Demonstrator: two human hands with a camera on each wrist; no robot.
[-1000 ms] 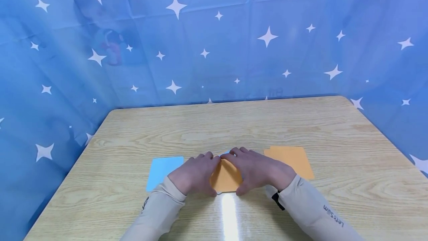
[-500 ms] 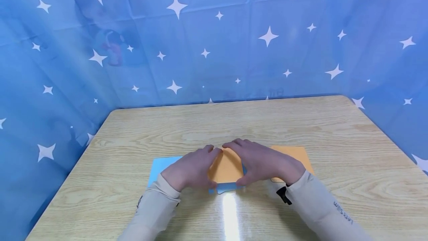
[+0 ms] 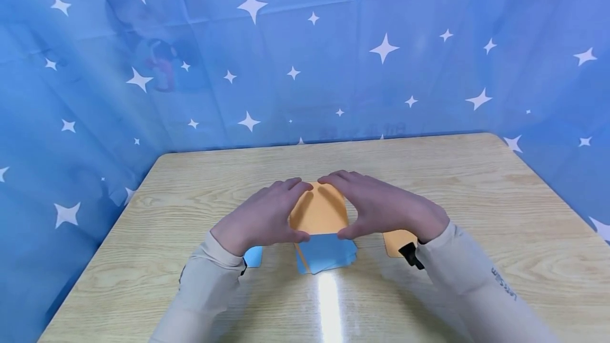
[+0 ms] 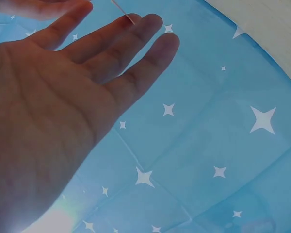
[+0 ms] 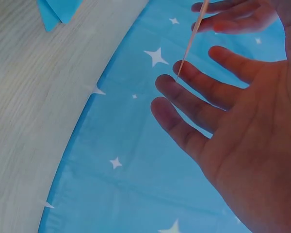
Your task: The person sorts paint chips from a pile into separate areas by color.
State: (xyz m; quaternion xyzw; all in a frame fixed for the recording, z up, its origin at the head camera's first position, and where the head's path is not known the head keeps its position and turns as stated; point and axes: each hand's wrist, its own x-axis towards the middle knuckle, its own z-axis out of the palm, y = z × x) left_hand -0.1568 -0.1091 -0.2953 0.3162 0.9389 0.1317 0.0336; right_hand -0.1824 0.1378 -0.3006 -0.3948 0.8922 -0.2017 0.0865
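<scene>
Flat, square-cornered orange card: I have it on the head feed between the two hands, raised above the table; both wrist feeds catch it nearly edge-on as a thin line.
Bare left hand: clamped on the orange card's left side, forefinger at the far edge, thumb near the lower corner.
Bare right hand: clamped on the opposite side in the same way; from here I see a gap between the two hands, spanned by the card.
Fanned blue cards: on the table, just below the held card in my head view, with a narrow orange strip showing among them.
Light-blue card: on the table beside the left wrist, partly hidden.
Second orange card: on the table, partly behind the right hand.
Pale wood-grain table: a bright reflection streaks its near part.
Blue cloth backdrop with white stars: hangs behind.
</scene>
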